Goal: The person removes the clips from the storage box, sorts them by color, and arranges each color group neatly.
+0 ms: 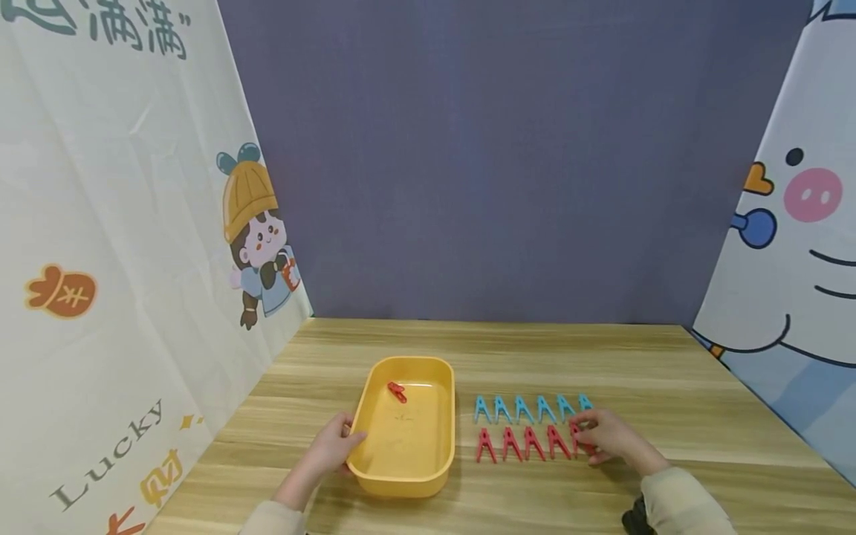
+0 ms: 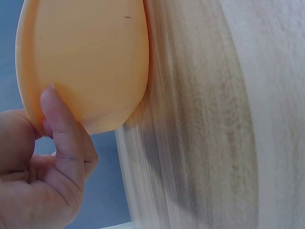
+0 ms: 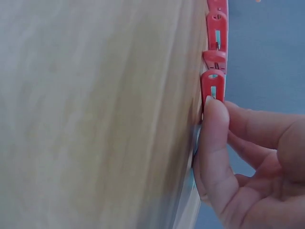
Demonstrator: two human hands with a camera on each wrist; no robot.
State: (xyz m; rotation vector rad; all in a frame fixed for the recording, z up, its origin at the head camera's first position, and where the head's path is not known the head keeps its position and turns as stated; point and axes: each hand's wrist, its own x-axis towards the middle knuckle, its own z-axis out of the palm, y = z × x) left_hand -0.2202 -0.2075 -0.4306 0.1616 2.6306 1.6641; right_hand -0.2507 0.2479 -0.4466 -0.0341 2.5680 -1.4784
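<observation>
My left hand (image 1: 331,446) pinches the left rim of a yellow plastic basin (image 1: 401,487), thumb over the edge and fingers outside. One red clothespin (image 1: 397,391) lies inside, near the basin's far end. At the right end of a row of red clothespins (image 1: 511,443), my right hand (image 1: 610,438) pinches the last red clothespin (image 3: 212,85) between thumb and fingers. In the right wrist view the thumb covers its lower part. Just behind the red row lies a row of blue clothespins (image 1: 521,409); the fingers are close to its rightmost one.
The basin and both rows share a wood-grain table (image 1: 535,357). A dark grey panel (image 1: 501,163) stands along the far edge, with printed white sheets at left (image 1: 154,223) and right (image 1: 769,282). A small black object (image 1: 637,516) is by the right sleeve.
</observation>
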